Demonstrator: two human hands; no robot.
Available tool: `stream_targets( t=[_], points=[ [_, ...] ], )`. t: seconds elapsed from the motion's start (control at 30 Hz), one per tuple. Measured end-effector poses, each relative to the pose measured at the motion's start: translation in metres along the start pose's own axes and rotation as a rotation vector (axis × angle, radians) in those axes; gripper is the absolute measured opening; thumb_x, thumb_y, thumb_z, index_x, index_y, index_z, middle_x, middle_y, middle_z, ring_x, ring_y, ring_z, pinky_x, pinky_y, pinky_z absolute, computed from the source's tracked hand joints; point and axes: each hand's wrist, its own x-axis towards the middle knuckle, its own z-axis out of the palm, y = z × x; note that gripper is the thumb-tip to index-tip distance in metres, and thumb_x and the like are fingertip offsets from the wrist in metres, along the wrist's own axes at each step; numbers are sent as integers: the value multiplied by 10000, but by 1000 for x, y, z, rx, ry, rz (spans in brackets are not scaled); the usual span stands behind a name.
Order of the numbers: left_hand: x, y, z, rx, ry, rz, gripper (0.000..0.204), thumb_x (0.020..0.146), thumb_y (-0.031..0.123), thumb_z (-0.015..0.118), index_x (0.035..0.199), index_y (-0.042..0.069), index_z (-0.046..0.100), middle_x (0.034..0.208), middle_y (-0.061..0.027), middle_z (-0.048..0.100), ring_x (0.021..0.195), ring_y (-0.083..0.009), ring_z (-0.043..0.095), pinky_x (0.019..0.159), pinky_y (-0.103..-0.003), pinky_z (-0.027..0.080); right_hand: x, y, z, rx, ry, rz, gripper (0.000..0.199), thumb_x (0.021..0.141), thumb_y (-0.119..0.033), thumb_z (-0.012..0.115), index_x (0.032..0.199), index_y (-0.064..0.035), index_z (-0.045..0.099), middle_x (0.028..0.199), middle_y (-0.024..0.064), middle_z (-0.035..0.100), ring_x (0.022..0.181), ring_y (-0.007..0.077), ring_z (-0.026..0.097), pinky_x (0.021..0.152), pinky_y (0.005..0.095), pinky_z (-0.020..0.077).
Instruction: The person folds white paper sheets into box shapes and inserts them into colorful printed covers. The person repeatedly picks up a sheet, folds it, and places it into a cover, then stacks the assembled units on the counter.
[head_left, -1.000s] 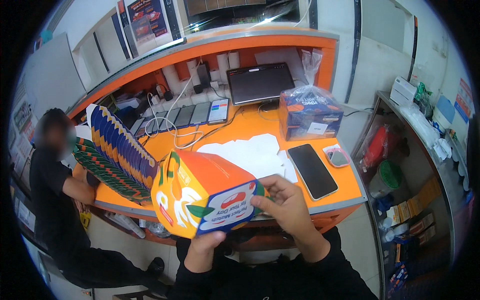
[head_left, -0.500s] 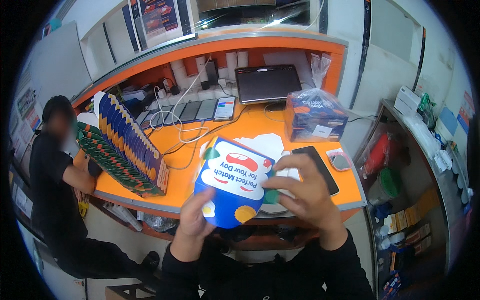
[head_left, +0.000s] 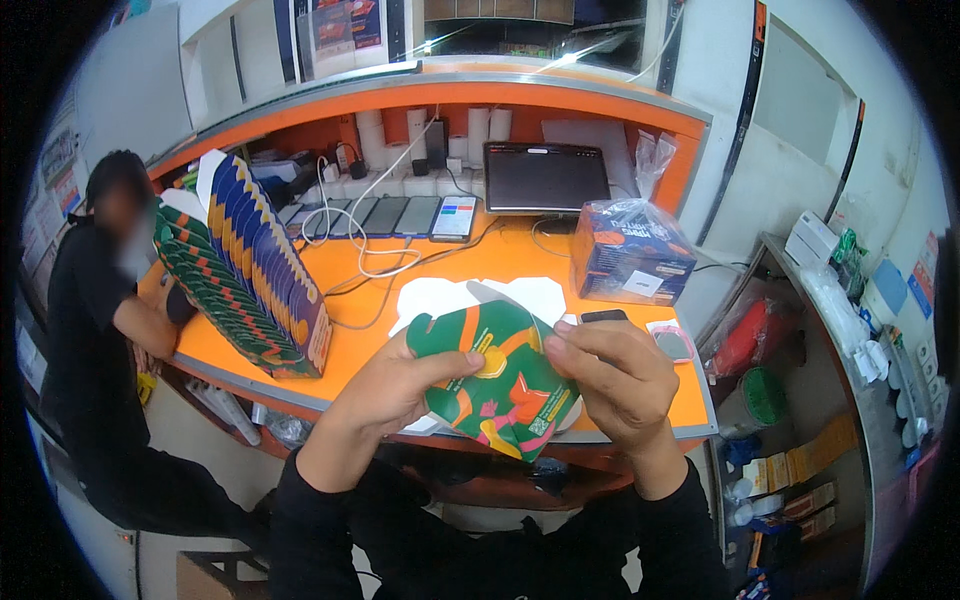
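Between my hands is a printed cardboard carton (head_left: 520, 345), its green side with yellow, pink and orange shapes facing up. My left hand (head_left: 385, 390) grips it from the left, thumb pressed across the green face and fingers hidden underneath. At the upper right edge, the fingers of my right hand (head_left: 625, 385) are closed in a pinch on the carton. Beneath it on the orange table (head_left: 440, 262) lies flat white cardboard (head_left: 545, 292), partly covered. A row of nested blue and green cartons (head_left: 245, 265) stands to the left.
Several phones (head_left: 454, 218) and white cables (head_left: 375, 273) lie toward the back. Behind them are a dark monitor (head_left: 545, 178) and paper rolls (head_left: 479, 125). A plastic-wrapped blue box (head_left: 632, 250) stands back right. A co-worker (head_left: 110, 330) leans at the table's left end. Shelving (head_left: 850, 330) is on the right.
The carton has turned over from its blue-and-white face to its green face. My left thumb has come onto its top, and my right hand now pinches its upper right edge.
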Motion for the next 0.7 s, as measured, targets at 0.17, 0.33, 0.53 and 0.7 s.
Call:
stream_targets(
  t=[0.17, 0.33, 0.53, 0.7],
  points=[
    [-1, 0, 4, -102, 11, -7, 380, 807, -3, 617, 1156, -54, 477, 1066, -157, 596, 959, -238, 627, 832, -338, 541, -1, 5, 2, -68, -77, -62, 286, 689, 20, 664, 969, -34, 681, 922, 119, 648, 798, 246, 633, 668, 306, 513],
    [1, 5, 2, -29, 27, -10, 357, 833, 38, 602, 1165, -19, 480, 1087, -128, 591, 971, -211, 620, 834, -333, 530, -11, -3, 10, -135, -177, -102, 360, 746, -50, 677, 1100, -17, 621, 1137, 189, 607, 1041, 282, 614, 788, 319, 534],
    [13, -6, 11, 1408, -244, 730, 346, 794, 51, 568, 1133, -11, 538, 990, -176, 612, 872, -254, 641, 751, -329, 510, -16, -3, 11, 172, -88, 428, 377, 808, -104, 616, 1169, -9, 563, 997, 165, 634, 833, 276, 647, 676, 321, 528],
    [-2, -18, 34, 1862, -207, 845, 394, 808, 122, 586, 1196, 64, 546, 1236, -152, 518, 1110, -278, 532, 936, -401, 426, -5, 17, 13, 42, -183, 526, 309, 821, -105, 574, 1099, 29, 592, 924, 152, 589, 818, 265, 602, 683, 322, 476]
  ],
)
